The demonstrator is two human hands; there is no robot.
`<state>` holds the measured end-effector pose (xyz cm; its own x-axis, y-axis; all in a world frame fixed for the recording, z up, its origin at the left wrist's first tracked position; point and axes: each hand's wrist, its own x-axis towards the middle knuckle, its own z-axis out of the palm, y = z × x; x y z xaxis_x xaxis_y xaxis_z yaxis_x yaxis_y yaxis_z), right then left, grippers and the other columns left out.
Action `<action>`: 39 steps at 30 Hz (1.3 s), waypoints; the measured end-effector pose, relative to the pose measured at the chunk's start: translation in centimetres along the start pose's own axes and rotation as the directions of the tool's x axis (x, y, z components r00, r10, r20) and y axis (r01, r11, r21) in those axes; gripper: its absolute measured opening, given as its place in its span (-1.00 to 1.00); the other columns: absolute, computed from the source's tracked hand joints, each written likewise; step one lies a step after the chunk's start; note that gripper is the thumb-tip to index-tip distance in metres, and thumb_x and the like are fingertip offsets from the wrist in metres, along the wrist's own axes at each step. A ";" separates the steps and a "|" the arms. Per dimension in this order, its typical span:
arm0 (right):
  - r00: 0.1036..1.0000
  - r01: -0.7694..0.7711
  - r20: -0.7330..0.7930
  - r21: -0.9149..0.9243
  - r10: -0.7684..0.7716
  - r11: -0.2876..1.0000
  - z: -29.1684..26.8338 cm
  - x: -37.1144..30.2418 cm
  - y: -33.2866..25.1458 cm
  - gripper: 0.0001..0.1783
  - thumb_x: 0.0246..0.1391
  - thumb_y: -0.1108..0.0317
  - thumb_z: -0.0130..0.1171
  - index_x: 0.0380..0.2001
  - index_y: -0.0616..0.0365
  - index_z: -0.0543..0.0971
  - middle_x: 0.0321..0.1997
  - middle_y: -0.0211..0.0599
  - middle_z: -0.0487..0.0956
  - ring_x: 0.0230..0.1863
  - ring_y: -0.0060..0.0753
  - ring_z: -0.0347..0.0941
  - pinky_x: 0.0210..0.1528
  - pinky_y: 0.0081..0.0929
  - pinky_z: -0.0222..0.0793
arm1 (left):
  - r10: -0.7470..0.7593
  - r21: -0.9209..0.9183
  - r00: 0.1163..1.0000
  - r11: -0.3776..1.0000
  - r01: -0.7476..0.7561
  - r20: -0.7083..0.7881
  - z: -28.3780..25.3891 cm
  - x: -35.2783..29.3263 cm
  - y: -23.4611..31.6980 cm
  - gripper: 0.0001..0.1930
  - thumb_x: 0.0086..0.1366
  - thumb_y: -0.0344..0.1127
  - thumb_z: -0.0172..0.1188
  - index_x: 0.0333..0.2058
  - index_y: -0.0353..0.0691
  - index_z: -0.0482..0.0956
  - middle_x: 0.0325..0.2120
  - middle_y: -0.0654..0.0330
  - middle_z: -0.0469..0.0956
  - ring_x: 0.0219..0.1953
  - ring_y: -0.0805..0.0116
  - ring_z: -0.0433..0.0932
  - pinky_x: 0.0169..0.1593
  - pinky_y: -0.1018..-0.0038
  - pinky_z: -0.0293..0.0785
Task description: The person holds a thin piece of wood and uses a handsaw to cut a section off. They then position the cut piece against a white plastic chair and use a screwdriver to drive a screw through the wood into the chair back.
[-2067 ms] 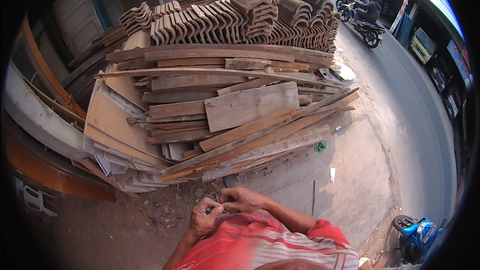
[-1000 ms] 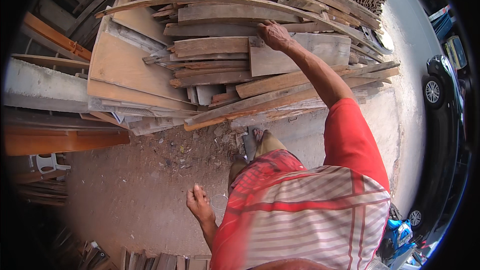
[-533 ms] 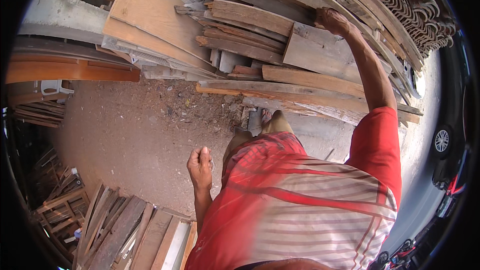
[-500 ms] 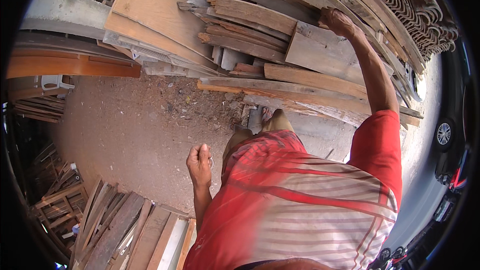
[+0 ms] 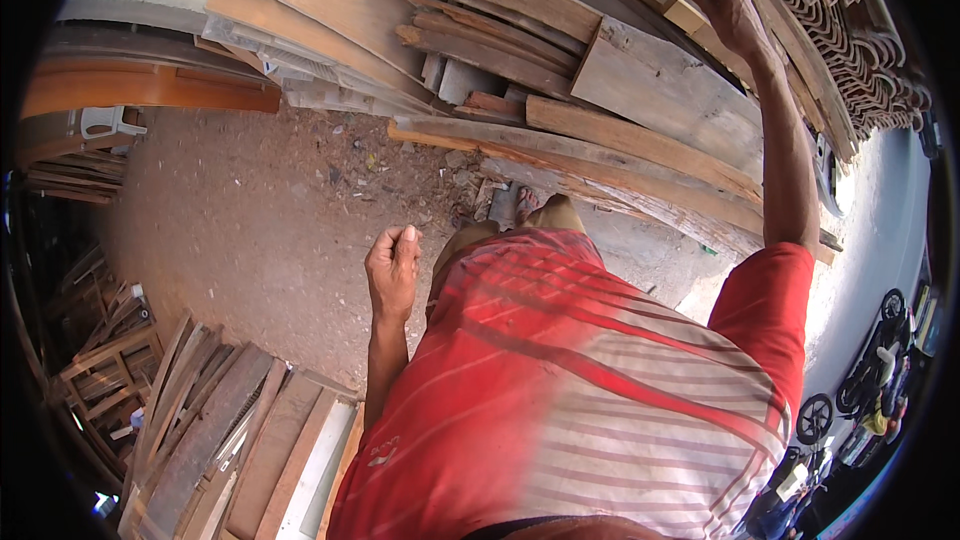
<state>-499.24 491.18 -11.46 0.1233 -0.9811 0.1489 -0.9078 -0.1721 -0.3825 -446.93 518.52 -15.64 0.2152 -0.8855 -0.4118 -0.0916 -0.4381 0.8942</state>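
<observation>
My right hand (image 5: 728, 15) reaches out to the far right over the stacked timber, its fingers bent down at a wooden plank (image 5: 705, 32) with a pale cut end. The fingertips are partly hidden, and the hand appears to grip that plank. Lower and nearer my body, my left hand (image 5: 393, 268) is raised off the timber with curled fingers and the thumb on top. Whatever it may hold is hidden. Between my right arm and the splintered strips lies a broad grey board (image 5: 665, 90).
Rough planks (image 5: 600, 165) line the stack's near edge. Wide plywood sheets (image 5: 310, 15) lean at the far left, corrugated roof tiles (image 5: 850, 30) at the far right. More boards (image 5: 230, 440) lie at the lower left. Motorcycles (image 5: 870, 370) stand along the road.
My right hand has moved farther right and away across the stack. The left hand remains curled and sits slightly higher in view. The whole view has shifted, and motorcycles replace the dark car.
</observation>
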 end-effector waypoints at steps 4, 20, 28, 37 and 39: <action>0.998 0.059 0.000 0.082 -0.060 0.995 1.8 -0.4 -3.4 -0.64 0.25 0.08 0.12 -0.15 0.17 0.60 -0.27 0.01 0.62 -0.19 0.03 0.57 -0.14 -0.20 0.40 | -0.018 0.007 1.000 1.000 0.018 -0.014 0.0 -0.6 -0.1 -0.75 0.43 -0.16 0.14 -0.29 -0.25 0.52 -0.60 0.43 0.34 -0.63 0.73 0.20 -0.58 0.70 0.11; 0.855 -0.110 0.429 0.697 -0.290 0.709 18.3 -12.6 -25.9 -0.73 0.20 0.26 0.24 -0.19 0.27 0.61 -0.32 -0.11 0.63 -0.32 -0.23 0.59 -0.25 -0.32 0.46 | -0.007 -0.949 1.000 0.314 -0.005 -0.008 -3.4 -0.2 -1.1 -0.66 0.41 -0.50 -0.13 0.12 -0.44 0.37 0.21 -0.20 0.34 0.29 0.00 0.33 0.37 0.18 0.31; 0.715 -0.138 0.551 0.714 -0.430 0.686 20.4 -16.1 -37.2 -0.71 0.20 0.28 0.25 -0.12 0.26 0.59 -0.24 -0.10 0.64 -0.28 -0.28 0.59 -0.25 -0.37 0.48 | 0.054 -0.994 0.997 0.099 -0.052 -0.047 -9.0 -0.3 -2.7 -0.64 0.42 -0.36 -0.09 0.06 -0.52 0.41 0.17 -0.24 0.38 0.24 -0.07 0.38 0.36 0.13 0.32; 0.649 0.291 0.281 0.767 -0.707 0.571 22.8 -16.4 -54.4 -0.74 0.14 0.42 0.26 -0.08 0.17 0.62 -0.18 -0.15 0.60 -0.21 -0.19 0.57 -0.16 -0.38 0.48 | 0.071 -0.988 0.988 0.052 -0.144 -0.140 -18.9 -2.9 -8.3 -0.59 0.45 -0.29 -0.12 0.13 -0.47 0.37 0.20 -0.18 0.36 0.23 0.05 0.38 0.30 0.19 0.38; 0.565 0.408 0.232 0.755 -0.791 0.513 24.7 -16.8 -57.8 -0.70 0.10 0.45 0.26 -0.06 0.10 0.61 -0.16 -0.14 0.58 -0.19 -0.07 0.57 -0.18 -0.29 0.51 | 0.064 -0.986 0.986 0.047 -0.159 -0.156 -21.6 -4.0 -9.5 -0.59 0.44 -0.27 -0.11 0.14 -0.43 0.38 0.20 -0.14 0.37 0.22 0.11 0.40 0.27 0.22 0.40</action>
<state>-438.97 515.39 -14.40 0.8813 -0.4390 0.1749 -0.1130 -0.5552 -0.8240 -425.92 529.54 -18.74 0.3580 -0.8766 -0.3216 0.9203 0.2729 0.2804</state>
